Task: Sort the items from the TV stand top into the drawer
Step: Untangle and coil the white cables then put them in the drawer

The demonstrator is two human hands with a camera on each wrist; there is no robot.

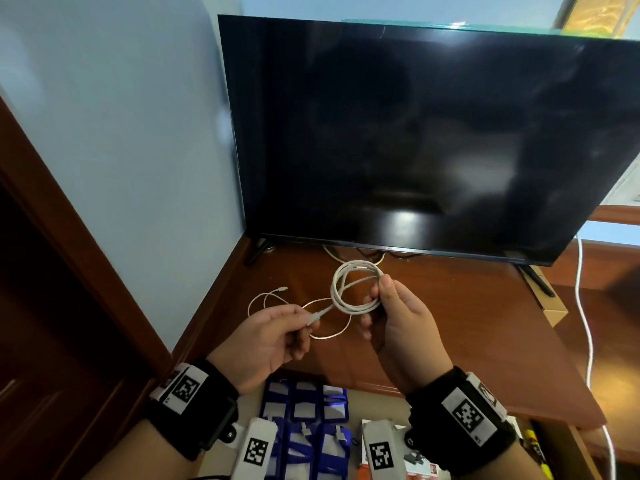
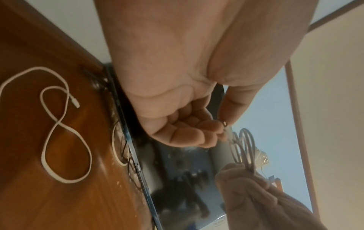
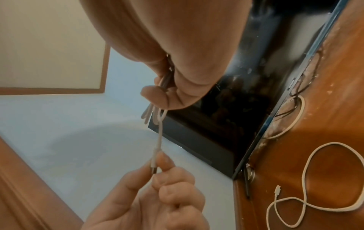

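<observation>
Right hand (image 1: 398,327) grips coiled cable (image 1: 356,289); left hand (image 1: 266,341) pinches plug end

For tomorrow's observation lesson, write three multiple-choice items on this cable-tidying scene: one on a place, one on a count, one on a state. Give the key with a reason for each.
1. Where does the loose white cable lie?
A. in the drawer
B. on the TV stand top, in front of the television
C. on top of the television

2. How many white cables are in the hands or loose on the wood in front of the television?
A. one
B. two
C. four

3. What state is the cable in the right hand in?
A. wound into a coiled cable
B. stretched out straight
C. plugged into the television

Key: 1 B, it rests on the wood. 2 B, one held, one lying. 3 A, the right hand grips the loops while the left hand pinches its plug.
</observation>
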